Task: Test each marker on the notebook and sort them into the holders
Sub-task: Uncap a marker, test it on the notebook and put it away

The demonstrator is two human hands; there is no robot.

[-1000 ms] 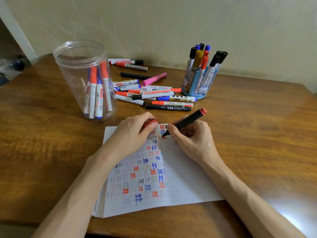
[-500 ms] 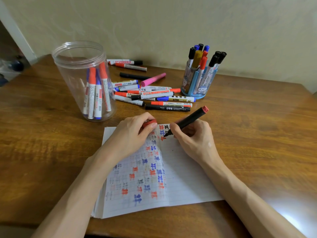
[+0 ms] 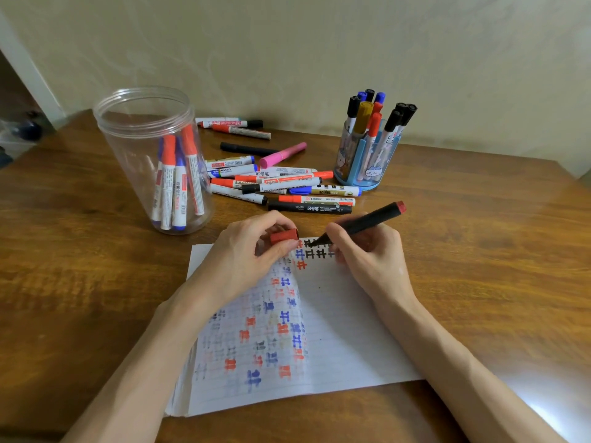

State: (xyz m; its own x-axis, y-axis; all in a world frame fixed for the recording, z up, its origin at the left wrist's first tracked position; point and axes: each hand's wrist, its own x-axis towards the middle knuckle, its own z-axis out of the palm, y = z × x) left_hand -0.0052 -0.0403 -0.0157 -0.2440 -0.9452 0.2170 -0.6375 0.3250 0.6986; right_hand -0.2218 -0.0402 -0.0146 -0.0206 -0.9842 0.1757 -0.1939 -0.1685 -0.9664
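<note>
Testing step: right hand pinches the black marker, tip on the notebook; left hand pinches its red cap. Next, probably recapping, then choosing 1 holder.

The left hand covers part of the small red plastic cap. The right hand hides the lower barrel of the black red-ended marker. Both forearms are cut off by the bottom edge.
</note>
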